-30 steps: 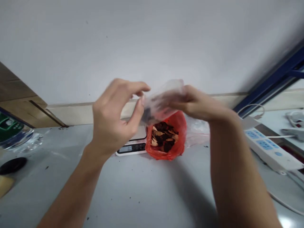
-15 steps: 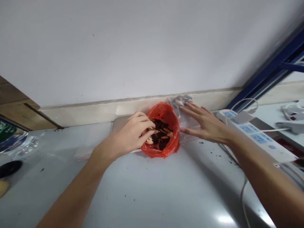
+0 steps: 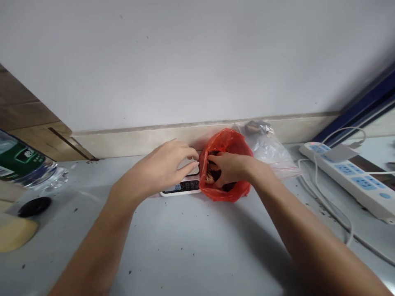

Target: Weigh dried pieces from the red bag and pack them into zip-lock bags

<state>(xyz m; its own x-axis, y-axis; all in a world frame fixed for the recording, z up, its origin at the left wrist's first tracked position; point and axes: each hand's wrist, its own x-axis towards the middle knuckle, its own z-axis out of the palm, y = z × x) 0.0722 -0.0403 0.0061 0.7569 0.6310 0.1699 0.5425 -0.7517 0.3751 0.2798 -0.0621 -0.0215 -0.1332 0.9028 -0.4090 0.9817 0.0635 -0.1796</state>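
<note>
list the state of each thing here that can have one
red plastic bag: open, holding brown dried slices
flat white digital scale: on, display showing zeros
clear plastic zip bag: partly filled, closure unclear
white power strip: nearest sockets unused
green-labelled clear plastic bottle: fill level unclear
left hand: loosely curled, nothing visible inside
right hand: inside red plastic bag, grip hidden

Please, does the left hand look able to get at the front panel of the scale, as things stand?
Probably yes: the left hand is close by, its thumb and fingers apart, and much of the front panel shows uncovered. Only the red bag might crowd its right end.
</note>
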